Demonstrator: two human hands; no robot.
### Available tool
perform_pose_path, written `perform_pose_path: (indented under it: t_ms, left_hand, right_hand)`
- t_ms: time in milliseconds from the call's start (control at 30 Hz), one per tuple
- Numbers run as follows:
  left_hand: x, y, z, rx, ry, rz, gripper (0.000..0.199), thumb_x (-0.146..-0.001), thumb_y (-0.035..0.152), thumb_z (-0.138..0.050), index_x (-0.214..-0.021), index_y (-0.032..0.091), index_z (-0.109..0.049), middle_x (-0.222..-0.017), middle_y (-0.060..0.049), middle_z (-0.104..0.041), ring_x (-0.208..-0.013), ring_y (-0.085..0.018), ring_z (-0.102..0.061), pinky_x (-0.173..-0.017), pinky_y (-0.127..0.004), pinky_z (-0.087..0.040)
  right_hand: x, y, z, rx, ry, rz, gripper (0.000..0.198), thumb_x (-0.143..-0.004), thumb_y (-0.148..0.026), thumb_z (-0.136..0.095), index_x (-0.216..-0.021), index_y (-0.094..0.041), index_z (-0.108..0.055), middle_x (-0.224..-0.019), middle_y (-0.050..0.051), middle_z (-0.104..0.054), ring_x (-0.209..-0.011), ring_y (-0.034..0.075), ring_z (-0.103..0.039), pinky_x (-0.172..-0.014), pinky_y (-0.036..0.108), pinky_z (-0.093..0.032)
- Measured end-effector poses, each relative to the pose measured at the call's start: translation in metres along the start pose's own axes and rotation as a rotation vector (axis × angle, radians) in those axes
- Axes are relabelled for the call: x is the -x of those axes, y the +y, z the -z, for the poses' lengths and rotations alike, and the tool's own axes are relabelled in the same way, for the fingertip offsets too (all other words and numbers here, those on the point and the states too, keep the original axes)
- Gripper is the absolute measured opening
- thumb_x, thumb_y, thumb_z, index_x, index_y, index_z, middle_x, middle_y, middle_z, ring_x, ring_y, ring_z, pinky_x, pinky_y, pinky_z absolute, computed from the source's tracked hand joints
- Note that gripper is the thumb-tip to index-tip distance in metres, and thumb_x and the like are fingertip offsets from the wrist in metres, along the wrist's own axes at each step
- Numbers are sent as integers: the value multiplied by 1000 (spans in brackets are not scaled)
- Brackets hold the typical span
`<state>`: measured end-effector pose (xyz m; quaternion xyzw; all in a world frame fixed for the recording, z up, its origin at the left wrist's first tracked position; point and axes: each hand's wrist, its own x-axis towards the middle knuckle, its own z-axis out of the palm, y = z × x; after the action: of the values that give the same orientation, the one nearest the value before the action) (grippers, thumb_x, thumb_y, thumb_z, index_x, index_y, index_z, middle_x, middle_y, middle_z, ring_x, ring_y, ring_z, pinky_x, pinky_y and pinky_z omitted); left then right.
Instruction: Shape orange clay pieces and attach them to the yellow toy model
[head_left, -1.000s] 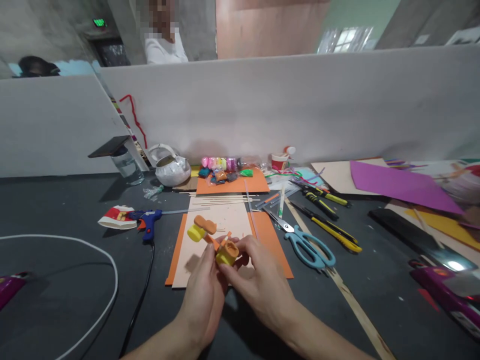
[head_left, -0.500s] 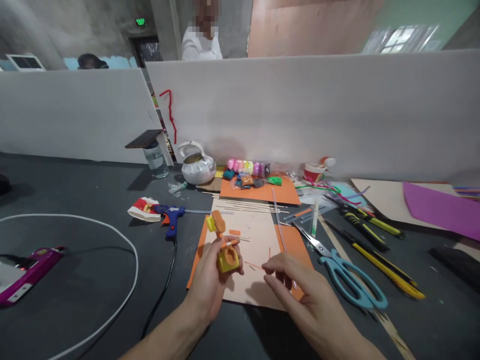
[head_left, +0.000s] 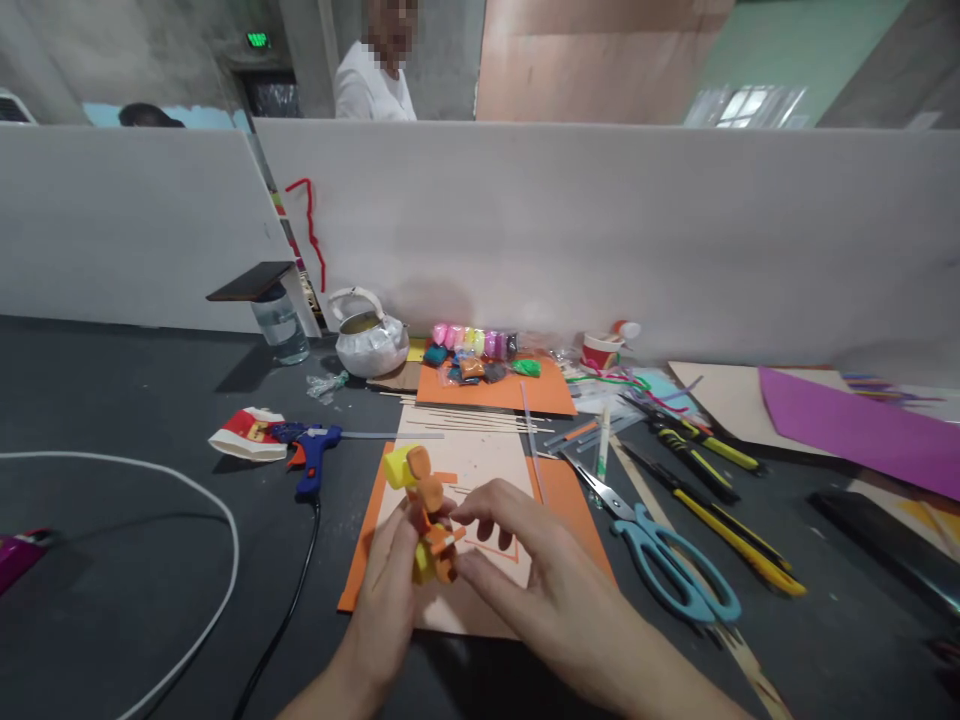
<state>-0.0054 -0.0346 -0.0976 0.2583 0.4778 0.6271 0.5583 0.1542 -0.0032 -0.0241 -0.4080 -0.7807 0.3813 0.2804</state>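
My left hand (head_left: 384, 590) is wrapped round a small yellow and orange craft figure (head_left: 426, 492), which looks made of foam or clay. Its yellow and orange top sticks up above my fingers, and a thin orange strip with a pale end juts out to the right. Just right of the figure, my right hand (head_left: 547, 575) has its thumb and forefinger apart; whether a fingertip touches the figure I cannot tell. Under both hands lies a pale sheet (head_left: 480, 610) over orange card (head_left: 581, 520), with thin orange strips on it.
Blue-handled scissors (head_left: 664, 560) and a yellow utility knife (head_left: 739, 540) lie to the right, with pliers (head_left: 697, 460) beyond. On the left are a blue glue gun (head_left: 315, 455) with its black cord and a white cable (head_left: 232, 540). A silver kettle (head_left: 373, 345) stands behind.
My right hand has moved left, up to the figure. The figure has turned in my left hand, so its yellow base shows less. The whole view has shifted a little to the right.
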Motion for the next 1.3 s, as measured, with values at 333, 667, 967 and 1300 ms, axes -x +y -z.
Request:
perform_pose_path:
  t_ms: [333, 667, 967, 1300]
  left_hand:
    - [3, -3, -8, 76, 33, 172, 41, -81, 53, -81, -105, 19, -77, -110, -8, -78, -108, -26, -71, -90, -34, -56]
    - [1, 7, -7, 313, -97, 408, 26, -75, 38, -89, -84, 19, -74, -85, 0, -70, -72, -14, -66, -62, -25, -54]
    - [0, 3, 4, 447, -207, 549, 9, -88, 28, -76, -85, 20, -78, -94, -5, -74, -88, -17, -70, -74, -28, -60]
    - [5, 19, -14, 457, -132, 451, 13, -76, 22, -88, -81, 17, -77, -90, -5, -72, -84, -19, -69, -68, -29, -61]
  right_hand:
    - [-1, 6, -1, -56, -15, -79, 18, -88, -13, -66, -101, -25, -71, -107, 3, -73, -100, 20, -66, -83, 31, -51]
    - [-1, 7, 14, -36, 115, 143, 15, -101, -28, -57, -98, -20, -69, -95, 4, -70, -88, 16, -65, -79, 29, -50]
    - [2, 3, 16, 61, 99, 222, 18, -102, -22, -57, -94, -17, -72, -90, 5, -71, -87, 15, -65, -79, 27, -50]
    - [7, 4, 23, 108, 120, 252, 11, -99, -20, -61, -103, -17, -71, -100, 6, -70, -97, 17, -65, -85, 29, -51]
